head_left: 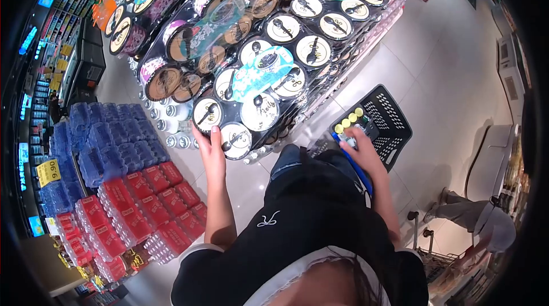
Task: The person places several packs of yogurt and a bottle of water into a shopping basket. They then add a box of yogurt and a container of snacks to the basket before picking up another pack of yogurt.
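Note:
My left hand reaches up and grips the lower edge of a shrink-wrapped multipack of black tubs with round white lids on a stacked display. My right hand is down at a black plastic shopping basket on the floor, fingers closed on a small pack of yellow-capped bottles inside it. A blue basket handle runs beside my right wrist.
The display of tubs rises in front. Blue-wrapped bottle packs and red-wrapped packs are stacked at left. A yellow price sign stands there. Another person with a trolley is at lower right on the tiled floor.

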The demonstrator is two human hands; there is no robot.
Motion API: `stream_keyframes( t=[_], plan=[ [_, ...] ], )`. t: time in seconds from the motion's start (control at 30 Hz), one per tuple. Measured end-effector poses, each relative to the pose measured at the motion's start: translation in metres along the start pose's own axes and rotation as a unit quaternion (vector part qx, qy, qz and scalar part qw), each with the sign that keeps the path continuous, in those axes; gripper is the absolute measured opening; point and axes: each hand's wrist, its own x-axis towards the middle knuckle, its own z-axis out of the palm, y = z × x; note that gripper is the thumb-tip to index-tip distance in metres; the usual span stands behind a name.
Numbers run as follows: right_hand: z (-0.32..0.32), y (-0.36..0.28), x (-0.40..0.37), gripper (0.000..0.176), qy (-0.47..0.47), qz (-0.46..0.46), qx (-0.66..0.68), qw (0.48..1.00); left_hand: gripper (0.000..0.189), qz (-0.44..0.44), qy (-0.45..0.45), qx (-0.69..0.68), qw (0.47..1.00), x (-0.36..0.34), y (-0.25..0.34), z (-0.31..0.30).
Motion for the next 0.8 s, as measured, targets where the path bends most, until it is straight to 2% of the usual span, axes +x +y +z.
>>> stream_keyframes(
  t=[0.07,0.13,0.23,0.27,0.33,0.47,0.53,0.67,0.8],
  plan=[
    [-0.006,-0.045,0.033,0.033,0.101,-0.047,0.157,0.981,0.049,0.012,0.002,0.021,1.0,-0.002,0.002,0.001],
    [-0.003,-0.064,0.066,0.037,0.179,-0.108,0.247,0.946,0.049,0.027,0.042,0.067,0.997,-0.002,-0.004,0.001],
    [0.002,-0.086,0.1,0.039,0.209,-0.083,0.327,0.918,0.048,0.032,0.053,0.066,0.996,0.0,-0.012,0.0],
    [0.003,-0.087,0.107,0.042,0.197,-0.113,0.288,0.93,0.046,0.041,0.053,0.044,0.997,0.002,-0.014,0.0],
    [0.005,-0.096,0.111,0.046,0.21,-0.102,0.248,0.94,0.048,0.044,0.069,-0.019,0.996,0.004,-0.021,0.002],
    [0.007,-0.093,0.115,0.055,0.189,-0.076,0.312,0.928,0.05,0.063,0.101,-0.075,0.99,0.003,-0.021,0.01],
    [0.013,-0.09,0.119,0.057,0.18,-0.095,0.349,0.915,0.05,0.105,0.116,0.015,0.988,-0.001,-0.017,0.011],
    [0.018,-0.086,0.123,0.057,0.173,-0.112,0.414,0.887,0.051,0.139,0.13,0.035,0.981,-0.011,-0.015,0.011],
    [0.014,-0.086,0.111,0.053,0.121,-0.111,0.48,0.862,0.058,0.178,0.149,-0.098,0.968,-0.03,0.012,0.022]
  ],
)
